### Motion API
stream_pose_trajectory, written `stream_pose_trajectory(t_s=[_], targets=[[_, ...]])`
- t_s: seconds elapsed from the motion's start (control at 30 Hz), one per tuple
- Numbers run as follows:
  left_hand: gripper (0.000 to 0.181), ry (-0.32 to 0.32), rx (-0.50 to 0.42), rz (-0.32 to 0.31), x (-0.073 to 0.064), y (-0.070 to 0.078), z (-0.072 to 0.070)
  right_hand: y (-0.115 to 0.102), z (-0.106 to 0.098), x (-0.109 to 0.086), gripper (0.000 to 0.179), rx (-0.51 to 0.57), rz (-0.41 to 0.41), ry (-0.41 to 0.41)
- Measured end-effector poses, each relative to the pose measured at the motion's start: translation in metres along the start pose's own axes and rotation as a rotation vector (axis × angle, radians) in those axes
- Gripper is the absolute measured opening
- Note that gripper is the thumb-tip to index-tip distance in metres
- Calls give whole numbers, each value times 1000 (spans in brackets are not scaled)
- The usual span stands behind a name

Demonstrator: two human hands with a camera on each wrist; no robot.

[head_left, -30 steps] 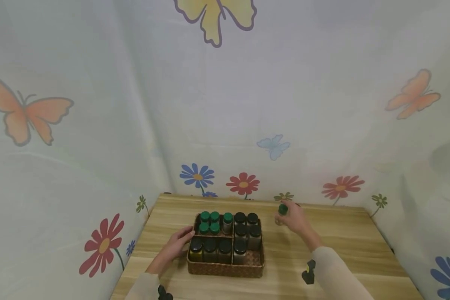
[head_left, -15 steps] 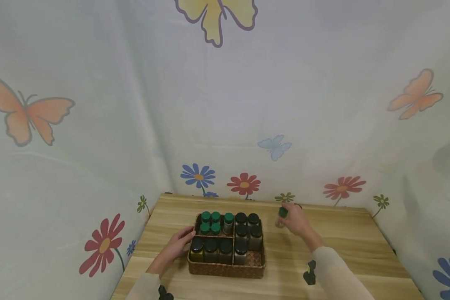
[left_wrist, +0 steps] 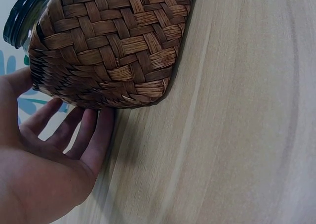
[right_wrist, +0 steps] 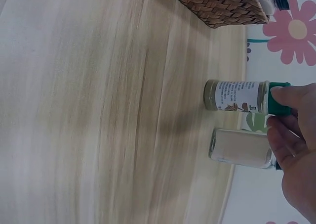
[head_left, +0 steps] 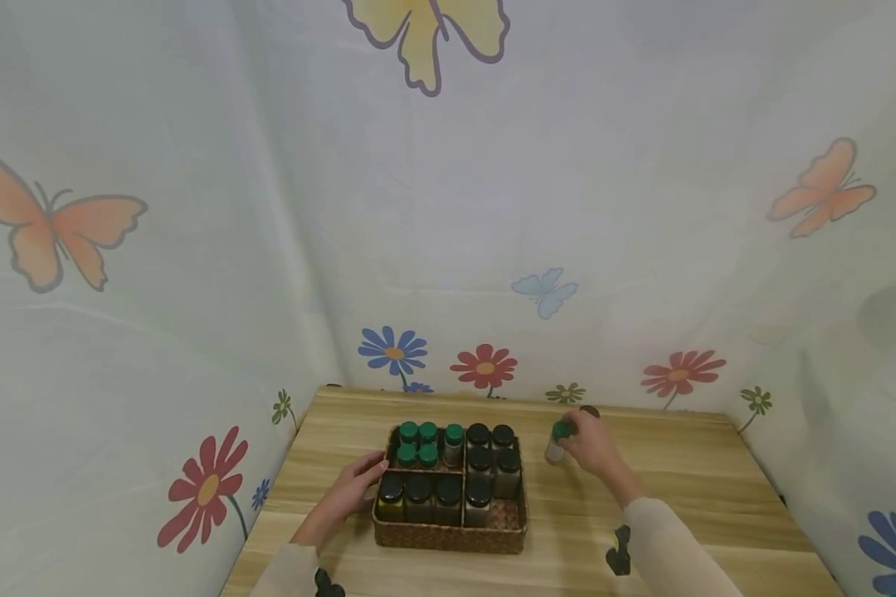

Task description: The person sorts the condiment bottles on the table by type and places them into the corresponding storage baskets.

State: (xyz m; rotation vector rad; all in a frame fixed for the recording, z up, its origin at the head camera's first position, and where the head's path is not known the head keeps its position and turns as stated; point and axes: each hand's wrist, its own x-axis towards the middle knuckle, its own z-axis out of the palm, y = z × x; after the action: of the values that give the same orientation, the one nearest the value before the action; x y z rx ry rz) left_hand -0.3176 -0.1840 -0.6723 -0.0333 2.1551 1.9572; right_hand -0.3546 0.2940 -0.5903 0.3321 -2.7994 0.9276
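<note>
A brown woven basket with compartments stands on the wooden table. My left hand touches its left end; in the left wrist view the fingers lie fairly straight along the lower weave, with the thumb nearer the rim. To the basket's right, my right hand pinches a small spice jar by its green cap. This clear, labelled jar is upright, its base close to the tabletop. Beside it in the right wrist view is a square glass jar with pale contents, partly hidden by my fingers.
Several green-capped jars fill the basket's back left compartment. Black-lidded jars occupy the front left and right compartments, with bare weave at the front right corner. A flower-and-butterfly curtain rises behind the table.
My right hand has lowered the green-capped spice jar toward the table and slightly nearer to me. A black lid behind that hand has come into view. My left hand stays at the basket.
</note>
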Motion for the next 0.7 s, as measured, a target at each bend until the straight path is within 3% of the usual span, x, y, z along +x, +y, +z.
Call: stream_pose_trajectory(t_s=[0.23, 0.4, 0.53, 0.7], targets=[[70, -19, 5, 3, 1, -2, 1, 0, 2, -5, 30, 9, 5, 33], [71, -22, 7, -1, 0, -2, 2, -6, -1, -4, 31, -35, -47, 81], [71, -10, -2, -12, -1, -2, 1, -21, -11, 4, 34, -60, -122, 118], [72, -4, -2, -18, -1, -1, -1, -63, -30, 11, 36, -80, -174, 92]])
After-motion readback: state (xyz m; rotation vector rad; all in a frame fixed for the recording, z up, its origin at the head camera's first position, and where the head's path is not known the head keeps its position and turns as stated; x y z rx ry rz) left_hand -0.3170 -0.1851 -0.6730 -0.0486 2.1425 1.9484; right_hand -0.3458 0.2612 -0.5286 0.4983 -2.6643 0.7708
